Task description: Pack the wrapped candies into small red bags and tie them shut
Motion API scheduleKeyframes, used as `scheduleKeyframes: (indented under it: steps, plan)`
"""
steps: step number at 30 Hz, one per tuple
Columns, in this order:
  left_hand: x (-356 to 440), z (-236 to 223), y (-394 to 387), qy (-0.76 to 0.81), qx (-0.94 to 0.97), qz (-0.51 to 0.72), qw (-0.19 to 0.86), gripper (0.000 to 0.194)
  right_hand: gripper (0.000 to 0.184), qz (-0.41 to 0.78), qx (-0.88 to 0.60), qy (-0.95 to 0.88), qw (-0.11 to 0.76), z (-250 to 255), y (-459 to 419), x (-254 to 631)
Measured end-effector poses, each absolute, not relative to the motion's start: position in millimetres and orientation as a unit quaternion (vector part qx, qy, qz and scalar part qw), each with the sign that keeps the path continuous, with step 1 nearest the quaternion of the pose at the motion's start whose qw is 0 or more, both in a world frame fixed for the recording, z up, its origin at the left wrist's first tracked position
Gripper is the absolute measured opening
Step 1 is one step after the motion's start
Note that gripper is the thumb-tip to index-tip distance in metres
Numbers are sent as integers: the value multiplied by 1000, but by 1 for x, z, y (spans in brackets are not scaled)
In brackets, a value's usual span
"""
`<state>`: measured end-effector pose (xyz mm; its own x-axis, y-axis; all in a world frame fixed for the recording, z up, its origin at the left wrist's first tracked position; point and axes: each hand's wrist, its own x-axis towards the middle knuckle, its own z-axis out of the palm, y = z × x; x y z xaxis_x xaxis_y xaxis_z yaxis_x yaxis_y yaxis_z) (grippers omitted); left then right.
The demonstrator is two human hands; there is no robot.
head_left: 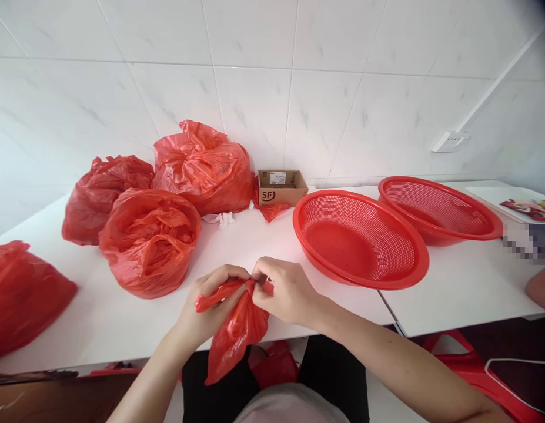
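A small red plastic bag [239, 335] hangs from my two hands at the table's front edge, its neck gathered and twisted. My left hand [214, 299] is closed on the bag's neck, with a loose red end sticking out to the left between thumb and fingers. My right hand [283, 288] pinches the gathered plastic from the other side, fingertips meeting those of the left. What lies inside the bag is hidden. Nearest to the left hand stands an open red plastic bag [151, 241] with crumpled red plastic inside.
More full red bags [201, 170] stand behind and left. A small cardboard box [282, 189] sits by the wall. Two red plastic baskets [360, 241] rest on the white table [272, 241] at right. Another person's arm [541, 288] shows at the right edge.
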<state>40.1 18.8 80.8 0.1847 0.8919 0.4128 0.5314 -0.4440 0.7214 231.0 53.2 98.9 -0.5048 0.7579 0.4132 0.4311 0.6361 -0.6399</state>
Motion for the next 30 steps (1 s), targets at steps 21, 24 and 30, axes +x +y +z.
scheduleKeyframes:
  steps: [21,24,30]
  plan:
    - [24,89,17,547,640,501,200,9,9,92,-283,-903,310,91,43,228]
    - [26,92,18,560,609,503,251,11,11,128,-280,-899,313,94,42,231]
    - [34,85,18,519,546,549,362,18,6,397,-314,-791,345,89,39,235]
